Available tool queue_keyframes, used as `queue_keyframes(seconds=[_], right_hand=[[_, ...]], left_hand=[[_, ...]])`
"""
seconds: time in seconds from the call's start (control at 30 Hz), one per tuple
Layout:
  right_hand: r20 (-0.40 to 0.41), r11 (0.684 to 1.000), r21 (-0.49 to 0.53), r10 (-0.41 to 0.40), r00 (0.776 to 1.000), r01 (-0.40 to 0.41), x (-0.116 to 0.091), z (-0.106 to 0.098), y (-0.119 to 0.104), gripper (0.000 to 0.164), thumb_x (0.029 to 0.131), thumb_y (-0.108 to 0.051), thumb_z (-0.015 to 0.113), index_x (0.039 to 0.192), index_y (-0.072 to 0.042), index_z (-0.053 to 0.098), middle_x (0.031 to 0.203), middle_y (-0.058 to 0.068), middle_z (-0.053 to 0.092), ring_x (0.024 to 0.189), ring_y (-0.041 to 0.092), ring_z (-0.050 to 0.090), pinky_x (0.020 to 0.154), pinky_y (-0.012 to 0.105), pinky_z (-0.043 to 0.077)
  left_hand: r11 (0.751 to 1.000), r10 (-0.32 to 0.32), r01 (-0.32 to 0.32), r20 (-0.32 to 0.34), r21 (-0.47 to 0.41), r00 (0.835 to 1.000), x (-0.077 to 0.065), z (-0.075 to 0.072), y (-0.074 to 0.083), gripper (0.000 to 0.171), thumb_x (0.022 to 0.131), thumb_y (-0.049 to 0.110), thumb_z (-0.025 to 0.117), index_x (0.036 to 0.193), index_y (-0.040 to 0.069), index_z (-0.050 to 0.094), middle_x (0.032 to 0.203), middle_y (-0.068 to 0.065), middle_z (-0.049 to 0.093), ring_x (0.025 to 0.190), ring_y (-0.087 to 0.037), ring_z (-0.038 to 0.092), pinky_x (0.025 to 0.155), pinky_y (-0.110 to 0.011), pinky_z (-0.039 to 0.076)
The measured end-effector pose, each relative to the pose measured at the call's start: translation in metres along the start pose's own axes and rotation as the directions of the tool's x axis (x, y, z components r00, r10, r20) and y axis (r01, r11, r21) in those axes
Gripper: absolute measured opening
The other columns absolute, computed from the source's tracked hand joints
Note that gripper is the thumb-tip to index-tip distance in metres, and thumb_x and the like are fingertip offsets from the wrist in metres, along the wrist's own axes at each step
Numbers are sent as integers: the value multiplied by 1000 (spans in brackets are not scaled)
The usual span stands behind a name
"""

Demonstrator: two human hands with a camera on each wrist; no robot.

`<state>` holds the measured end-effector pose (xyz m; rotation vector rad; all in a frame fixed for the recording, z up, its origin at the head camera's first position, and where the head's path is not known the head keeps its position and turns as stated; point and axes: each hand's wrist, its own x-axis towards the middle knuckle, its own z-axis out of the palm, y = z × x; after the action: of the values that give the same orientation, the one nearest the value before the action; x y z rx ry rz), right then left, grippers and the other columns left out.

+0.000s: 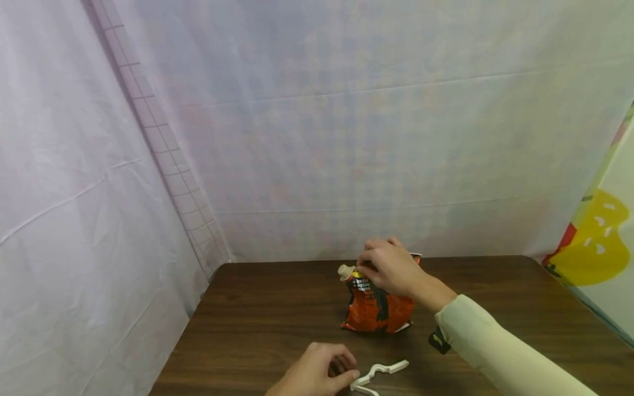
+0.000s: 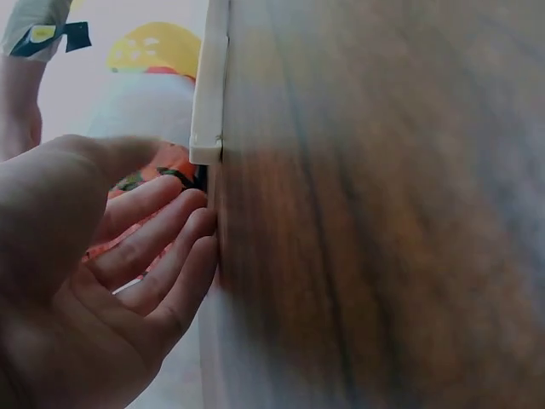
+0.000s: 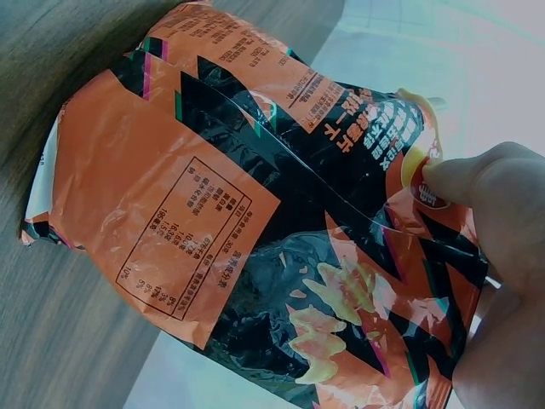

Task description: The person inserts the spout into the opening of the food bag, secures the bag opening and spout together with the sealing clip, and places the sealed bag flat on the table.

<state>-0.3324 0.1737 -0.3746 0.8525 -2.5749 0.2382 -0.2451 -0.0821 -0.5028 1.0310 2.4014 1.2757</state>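
Note:
An orange and black chip bag (image 1: 378,311) stands on the brown table, with printed text and pictured chips on its face in the right wrist view. My right hand (image 1: 391,268) pinches its top edge; in the right wrist view the thumb (image 3: 490,183) presses near a yellow patch. A pale, cap-like piece (image 1: 345,271) shows at the bag's upper left corner; its kind is unclear. In front of the bag lies a white wavy bag clip (image 1: 381,371) with its two arms spread. Beside the clip is my left hand (image 1: 319,369), its fingers loosely bent and holding nothing.
The dark wood table (image 1: 267,313) ends at a pale hanging curtain (image 1: 346,137) at the back. Another white sheet (image 1: 74,192) hangs at the left. A yellow cut-out shape (image 1: 594,247) is at the right. A dark band (image 1: 438,341) shows under the right sleeve.

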Motion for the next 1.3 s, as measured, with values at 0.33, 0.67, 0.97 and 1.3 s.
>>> queue_keyframes(seconds=[0.33, 0.67, 0.97, 1.3], right_hand=[[5, 1000, 3, 3, 1000, -3, 0, 1, 1, 4, 101, -30, 80, 97, -28, 80, 85, -16, 56, 79, 7, 49, 88, 46, 43], [4, 1000, 5, 5, 1000, -5, 0, 1, 1, 4, 101, -30, 80, 97, -29, 80, 87, -16, 57, 81, 7, 52, 92, 50, 46], [9, 1000, 3, 5, 1000, -5, 0, 1, 0, 4, 101, -31, 80, 97, -29, 80, 88, -16, 58, 83, 9, 53, 92, 50, 47], [6, 1000, -2, 1, 1000, -1, 0, 2, 3, 4, 100, -31, 80, 97, -30, 79, 87, -16, 57, 82, 8, 53, 91, 49, 47]], left_hand=[[956, 153, -165, 71, 244, 986, 0, 2, 1, 20, 95, 24, 86, 111, 14, 79, 100, 8, 80, 86, 10, 65, 72, -8, 55], [954, 143, -149, 41, 259, 989, -1, 5, 5, 13, 92, 12, 88, 102, 12, 80, 88, 7, 79, 78, 14, 62, 67, -6, 54], [972, 111, -107, -7, 211, 994, -4, 3, 4, 12, 91, 8, 88, 100, 10, 80, 86, 7, 79, 75, 14, 62, 66, -7, 55], [962, 128, -107, -71, 249, 989, -8, -1, 6, 12, 91, 7, 87, 100, 11, 81, 90, 3, 83, 82, 11, 68, 71, -4, 55]])
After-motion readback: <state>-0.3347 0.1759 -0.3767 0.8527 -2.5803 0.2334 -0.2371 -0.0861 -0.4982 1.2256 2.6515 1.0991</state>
